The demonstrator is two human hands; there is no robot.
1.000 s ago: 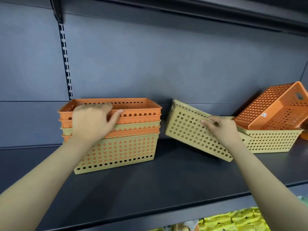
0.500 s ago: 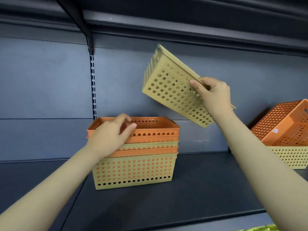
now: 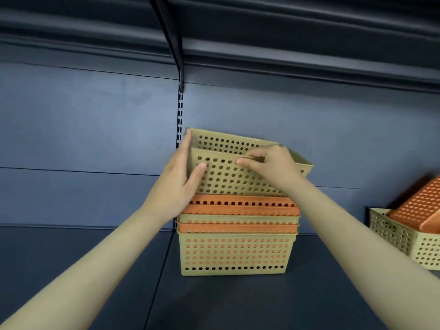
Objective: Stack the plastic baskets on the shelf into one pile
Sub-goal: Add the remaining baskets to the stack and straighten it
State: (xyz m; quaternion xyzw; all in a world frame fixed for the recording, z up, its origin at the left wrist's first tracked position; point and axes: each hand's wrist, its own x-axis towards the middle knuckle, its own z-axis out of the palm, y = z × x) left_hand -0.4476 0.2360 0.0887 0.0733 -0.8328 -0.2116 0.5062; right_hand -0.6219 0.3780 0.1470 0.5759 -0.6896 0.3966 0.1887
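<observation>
- 2 hands grip your perforated yellow plastic basket (image 3: 234, 176): left hand (image 3: 177, 184) clasps its left end, right hand (image 3: 269, 166) pinches its near rim.
- It sits tilted atop the nested orange-and-yellow pile (image 3: 238, 236).

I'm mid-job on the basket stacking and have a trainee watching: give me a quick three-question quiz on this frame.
1. True or false: the tan basket held over the stack is already fully nested in it.
2. Which hand grips the basket's near rim: (a) the left hand, (b) the right hand?
3. What lies at the right end of the shelf?

Key
1. False: it sits high and tilted above the top orange basket.
2. (b); the left hand holds the basket's left end.
3. An orange basket lying tilted in another tan basket.
</observation>
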